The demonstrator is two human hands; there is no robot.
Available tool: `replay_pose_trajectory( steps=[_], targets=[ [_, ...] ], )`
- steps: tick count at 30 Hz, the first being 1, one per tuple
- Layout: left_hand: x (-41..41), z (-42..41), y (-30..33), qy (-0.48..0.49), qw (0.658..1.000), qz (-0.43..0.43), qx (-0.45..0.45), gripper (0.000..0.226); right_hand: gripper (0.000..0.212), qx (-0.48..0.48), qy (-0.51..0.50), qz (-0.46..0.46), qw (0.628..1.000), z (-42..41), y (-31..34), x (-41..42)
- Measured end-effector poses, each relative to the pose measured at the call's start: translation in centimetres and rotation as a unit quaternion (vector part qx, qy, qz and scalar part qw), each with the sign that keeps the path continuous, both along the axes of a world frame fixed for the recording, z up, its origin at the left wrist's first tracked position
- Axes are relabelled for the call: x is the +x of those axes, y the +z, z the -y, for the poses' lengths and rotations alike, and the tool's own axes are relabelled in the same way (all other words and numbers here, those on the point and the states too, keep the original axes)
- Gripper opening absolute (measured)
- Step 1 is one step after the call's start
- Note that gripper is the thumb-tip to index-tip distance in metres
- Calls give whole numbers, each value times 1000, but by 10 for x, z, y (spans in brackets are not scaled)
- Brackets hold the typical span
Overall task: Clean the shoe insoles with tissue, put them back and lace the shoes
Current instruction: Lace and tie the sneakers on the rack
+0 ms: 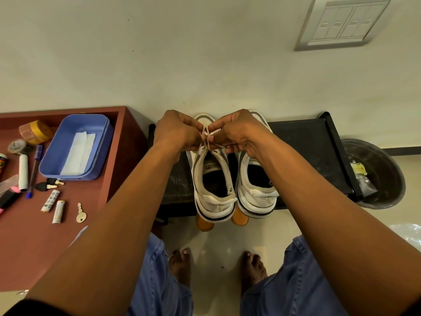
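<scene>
Head view: your left hand (176, 131) and right hand (237, 131), fingers curled, pinch the lace (206, 139) between them, above the left shoe (213, 179).

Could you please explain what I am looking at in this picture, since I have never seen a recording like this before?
There is no machine here: a person wears a wide-angle camera on the head, looking down at their own arms, so the picture bends at the edges. The left hand and right hand each pinch the shoelace of the left white shoe, tying it. A second white shoe stands beside it, both on a black rack. To the left, a reddish table holds a blue box with tissue in it, two batteries, a key, pens and tape. A dark bin stands on the right.
</scene>
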State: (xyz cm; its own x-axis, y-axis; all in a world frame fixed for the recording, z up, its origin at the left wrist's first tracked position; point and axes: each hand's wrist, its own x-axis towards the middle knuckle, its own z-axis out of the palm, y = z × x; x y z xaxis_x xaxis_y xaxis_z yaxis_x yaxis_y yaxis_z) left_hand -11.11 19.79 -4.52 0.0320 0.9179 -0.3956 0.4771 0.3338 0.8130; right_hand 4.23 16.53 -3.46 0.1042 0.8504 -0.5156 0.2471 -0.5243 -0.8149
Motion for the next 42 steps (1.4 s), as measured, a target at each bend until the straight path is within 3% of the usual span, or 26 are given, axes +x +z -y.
replay_pose_trajectory(
  steps=[42],
  targets=[
    [-2, -3, 4, -65, 996, -56, 7, 39, 39, 37, -1, 16, 999, -1, -8, -3]
  ],
)
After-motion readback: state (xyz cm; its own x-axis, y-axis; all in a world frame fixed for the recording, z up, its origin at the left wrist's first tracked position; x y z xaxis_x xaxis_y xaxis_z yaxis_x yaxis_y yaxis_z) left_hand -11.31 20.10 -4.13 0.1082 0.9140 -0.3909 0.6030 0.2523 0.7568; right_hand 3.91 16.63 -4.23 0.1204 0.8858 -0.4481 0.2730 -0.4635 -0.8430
